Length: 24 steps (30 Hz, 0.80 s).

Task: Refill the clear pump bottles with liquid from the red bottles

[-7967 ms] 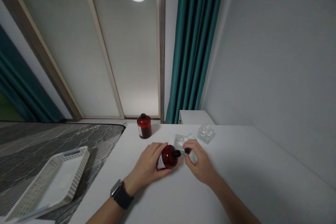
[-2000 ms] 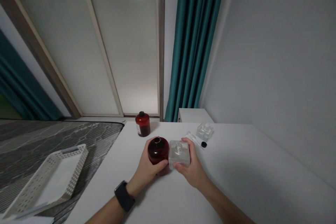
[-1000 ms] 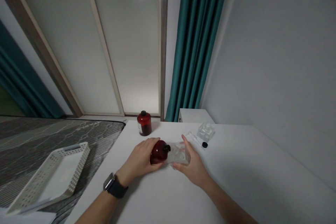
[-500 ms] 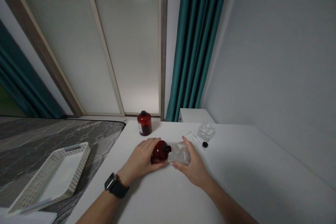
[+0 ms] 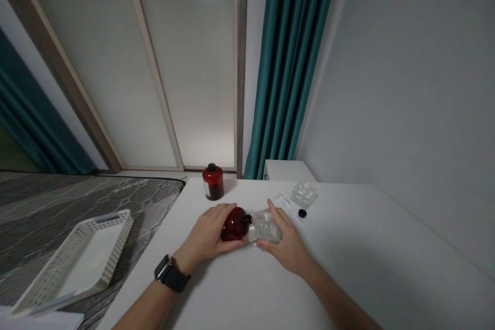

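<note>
Head view: my left hand (image 5: 207,232) is grasping a red-brown bottle (image 5: 233,225), tilting it so its black neck is pointing toward three o'clock. My right hand (image 5: 288,245) is gripping a clear container (image 5: 265,228) there, close against that neck; I cannot tell whether the two are touching. From the clear container, a black cap (image 5: 302,213) is lying between two and three o'clock on the white worktop (image 5: 255,289), and another clear container (image 5: 303,194) is resting at two. A second red bottle (image 5: 213,184) is standing upright at eleven from my tilted one. Beyond the worktop, a perforated white basket (image 5: 115,252) is sitting between eight and nine.
</note>
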Each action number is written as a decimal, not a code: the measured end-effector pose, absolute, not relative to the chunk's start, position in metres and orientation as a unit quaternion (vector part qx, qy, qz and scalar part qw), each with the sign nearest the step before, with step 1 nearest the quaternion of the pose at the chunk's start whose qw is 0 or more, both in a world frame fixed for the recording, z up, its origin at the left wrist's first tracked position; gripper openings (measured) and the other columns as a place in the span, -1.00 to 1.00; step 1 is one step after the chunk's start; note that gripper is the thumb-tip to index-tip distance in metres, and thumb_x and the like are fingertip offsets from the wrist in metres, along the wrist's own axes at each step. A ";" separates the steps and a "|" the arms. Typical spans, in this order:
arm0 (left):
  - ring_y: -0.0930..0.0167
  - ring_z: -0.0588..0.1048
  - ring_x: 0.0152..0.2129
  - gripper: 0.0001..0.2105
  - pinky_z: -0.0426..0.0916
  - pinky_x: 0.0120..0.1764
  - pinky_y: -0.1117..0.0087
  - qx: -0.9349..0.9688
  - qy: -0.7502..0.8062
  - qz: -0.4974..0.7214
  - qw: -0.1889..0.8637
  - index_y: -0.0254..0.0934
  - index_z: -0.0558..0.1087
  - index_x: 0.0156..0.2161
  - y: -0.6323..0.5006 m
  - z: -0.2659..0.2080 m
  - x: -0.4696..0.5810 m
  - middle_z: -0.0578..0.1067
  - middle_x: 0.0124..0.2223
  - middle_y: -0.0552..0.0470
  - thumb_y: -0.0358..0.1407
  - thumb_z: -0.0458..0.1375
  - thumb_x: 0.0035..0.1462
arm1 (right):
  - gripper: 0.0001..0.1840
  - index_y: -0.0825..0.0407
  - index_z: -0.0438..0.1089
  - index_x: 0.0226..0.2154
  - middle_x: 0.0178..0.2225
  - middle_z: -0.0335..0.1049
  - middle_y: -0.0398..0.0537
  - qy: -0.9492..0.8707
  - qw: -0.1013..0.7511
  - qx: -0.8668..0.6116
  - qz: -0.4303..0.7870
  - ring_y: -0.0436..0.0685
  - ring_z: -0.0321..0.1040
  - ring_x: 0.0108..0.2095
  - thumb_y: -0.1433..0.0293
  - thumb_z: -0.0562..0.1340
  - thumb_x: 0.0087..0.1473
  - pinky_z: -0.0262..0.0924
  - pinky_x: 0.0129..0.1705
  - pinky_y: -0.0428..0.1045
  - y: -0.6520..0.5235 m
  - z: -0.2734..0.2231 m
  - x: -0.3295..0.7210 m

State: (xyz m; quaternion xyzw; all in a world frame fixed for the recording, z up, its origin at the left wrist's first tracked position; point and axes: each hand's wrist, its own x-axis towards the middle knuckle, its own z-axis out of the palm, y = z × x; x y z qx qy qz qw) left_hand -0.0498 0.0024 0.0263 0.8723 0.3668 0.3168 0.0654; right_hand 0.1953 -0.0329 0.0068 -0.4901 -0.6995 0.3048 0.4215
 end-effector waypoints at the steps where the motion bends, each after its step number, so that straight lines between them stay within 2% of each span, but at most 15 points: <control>1: 0.08 0.55 -0.12 -0.35 0.45 -0.09 0.09 0.872 0.369 0.315 0.063 -0.26 0.32 0.15 0.002 0.026 -0.049 0.54 -0.01 -0.22 0.02 0.30 0.01 | 0.03 -0.04 -0.06 0.38 0.08 0.28 0.04 -0.703 0.421 -0.487 0.302 0.28 0.24 0.14 0.38 0.39 -0.07 0.07 0.27 0.23 -0.033 0.007 0.196; 9: 0.10 0.55 -0.15 -0.37 0.44 -0.11 0.10 0.874 0.370 0.311 0.049 -0.26 0.32 0.14 0.001 0.025 -0.047 0.54 -0.03 -0.21 0.05 0.27 0.05 | -0.03 -0.06 0.07 0.32 0.12 0.29 0.08 -0.717 0.432 -0.481 0.259 0.31 0.24 0.17 0.40 0.41 -0.10 0.10 0.27 0.24 -0.030 0.003 0.199; 14: 0.12 0.54 -0.15 -0.37 0.43 -0.12 0.13 0.875 0.372 0.307 0.048 -0.26 0.30 0.16 0.000 0.025 -0.046 0.53 -0.03 -0.20 0.04 0.26 0.07 | -0.18 -0.05 0.20 0.16 0.12 0.31 0.09 -0.683 0.462 -0.493 0.277 0.34 0.26 0.16 0.39 0.44 -0.16 0.13 0.24 0.29 -0.031 -0.001 0.199; 18: 0.11 0.55 -0.17 -0.38 0.44 -0.15 0.13 0.874 0.371 0.310 0.044 -0.26 0.31 0.15 -0.001 0.026 -0.044 0.54 -0.05 -0.20 0.04 0.26 0.07 | -0.26 -0.07 0.22 0.06 0.08 0.34 0.07 -0.673 0.479 -0.492 0.275 0.34 0.29 0.13 0.39 0.45 -0.19 0.15 0.21 0.31 -0.031 -0.004 0.199; 24: 0.10 0.54 -0.15 -0.36 0.44 -0.14 0.11 0.877 0.376 0.297 0.033 -0.27 0.26 0.16 -0.002 0.025 -0.044 0.52 -0.03 -0.22 0.06 0.24 0.08 | -0.28 -0.03 0.25 0.07 0.07 0.30 0.11 -0.705 0.493 -0.468 0.200 0.35 0.28 0.14 0.36 0.46 -0.16 0.19 0.20 0.28 -0.030 -0.003 0.198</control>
